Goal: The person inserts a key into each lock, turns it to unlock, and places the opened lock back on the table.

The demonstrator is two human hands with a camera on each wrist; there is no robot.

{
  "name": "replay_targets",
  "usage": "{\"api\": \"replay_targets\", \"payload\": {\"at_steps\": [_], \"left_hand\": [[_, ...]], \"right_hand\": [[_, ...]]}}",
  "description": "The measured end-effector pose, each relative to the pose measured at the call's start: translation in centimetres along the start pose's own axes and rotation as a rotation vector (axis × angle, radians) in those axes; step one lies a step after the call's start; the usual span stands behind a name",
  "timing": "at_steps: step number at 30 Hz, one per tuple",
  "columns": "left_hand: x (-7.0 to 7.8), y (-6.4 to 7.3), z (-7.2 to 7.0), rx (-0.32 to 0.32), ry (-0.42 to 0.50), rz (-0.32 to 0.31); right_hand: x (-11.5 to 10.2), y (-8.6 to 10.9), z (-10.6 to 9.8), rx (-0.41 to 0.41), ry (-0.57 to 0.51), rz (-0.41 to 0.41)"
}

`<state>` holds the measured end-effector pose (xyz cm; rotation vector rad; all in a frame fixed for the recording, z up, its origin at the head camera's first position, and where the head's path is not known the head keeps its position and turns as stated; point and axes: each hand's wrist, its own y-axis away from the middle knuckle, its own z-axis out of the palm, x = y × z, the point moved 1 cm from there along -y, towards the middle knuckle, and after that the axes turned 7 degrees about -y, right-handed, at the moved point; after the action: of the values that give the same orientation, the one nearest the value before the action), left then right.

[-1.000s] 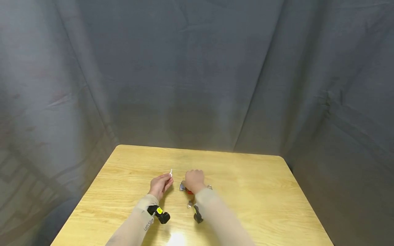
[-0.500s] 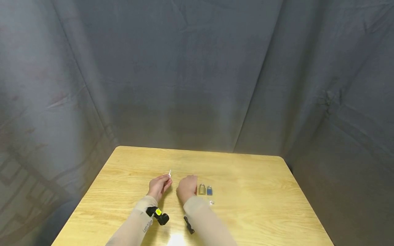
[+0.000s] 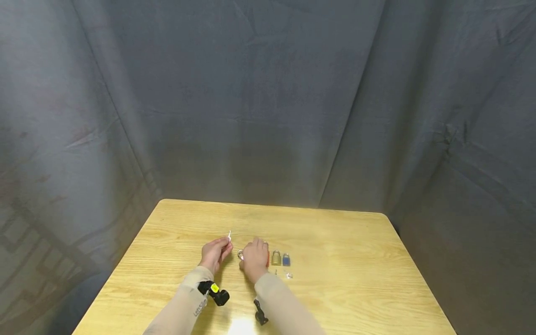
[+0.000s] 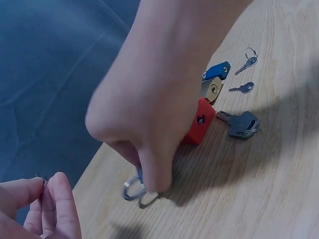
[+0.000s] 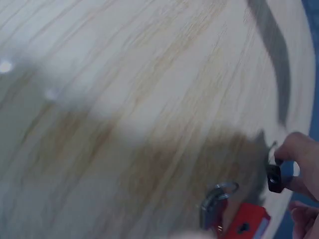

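Note:
My left hand (image 3: 212,256) pinches a slim pale key (image 3: 229,236) between thumb and fingertips; only its thin end shows above them. Beside it, my right hand (image 3: 254,260) grips a dark padlock (image 5: 274,179), its keyhole visible in the right wrist view. The silver shackle (image 4: 132,190) sticks out past the fingers, and the fingers cover most of the lock's body. Directly right of that hand stands a red padlock (image 4: 199,122), partly hidden by it. A brass padlock (image 3: 276,258) and a blue padlock (image 3: 286,259) stand farther right in a row.
Several keys lie on the wooden table (image 3: 343,260) in front of the padlocks: a dark-headed key (image 4: 241,124) by the red one, a small key (image 4: 242,88) by the brass one, and a ringed key (image 4: 246,63) by the blue one. Grey curtains (image 3: 251,116) hang around the table.
My right hand has moved left and nearer, uncovering the brass and blue padlocks, and has turned slightly with the silver shackle now showing at its left. The left hand has barely shifted, still pinching the key.

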<state>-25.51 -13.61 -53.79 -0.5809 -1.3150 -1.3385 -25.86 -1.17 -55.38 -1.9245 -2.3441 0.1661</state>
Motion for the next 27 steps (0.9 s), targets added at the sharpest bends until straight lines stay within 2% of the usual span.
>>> {"api": "replay_targets", "payload": {"at_steps": [4, 6, 8, 12, 16, 18, 21, 27], "left_hand": [[0.0, 0.0, 0.0, 0.000, -0.007, -0.010], [0.0, 0.0, 0.1, -0.005, -0.015, -0.012], [0.0, -0.1, 0.1, -0.011, -0.023, -0.012], [0.0, -0.1, 0.2, -0.015, -0.041, -0.014], [-0.1, -0.1, 0.2, -0.020, -0.043, -0.024], [-0.1, -0.1, 0.2, -0.027, -0.043, -0.026], [-0.1, 0.0, 0.2, -0.026, -0.052, -0.032], [-0.2, 0.0, 0.1, -0.021, -0.046, -0.024]], "right_hand": [[1.1, 0.3, -0.6, 0.098, -0.077, -0.098], [2.0, 0.4, -1.2, 0.087, -0.237, -0.128], [3.3, 0.5, -2.1, 0.022, -0.485, -0.117], [6.1, 0.4, -4.0, -0.133, -1.027, 0.051], [8.5, -0.1, -5.0, -0.242, -1.485, 0.204], [9.5, -0.2, -5.3, -0.319, -1.682, 0.276], [10.3, -0.4, -5.5, -0.408, -1.877, 0.344], [11.0, 0.0, -6.1, -0.478, -2.103, 0.452]]}}
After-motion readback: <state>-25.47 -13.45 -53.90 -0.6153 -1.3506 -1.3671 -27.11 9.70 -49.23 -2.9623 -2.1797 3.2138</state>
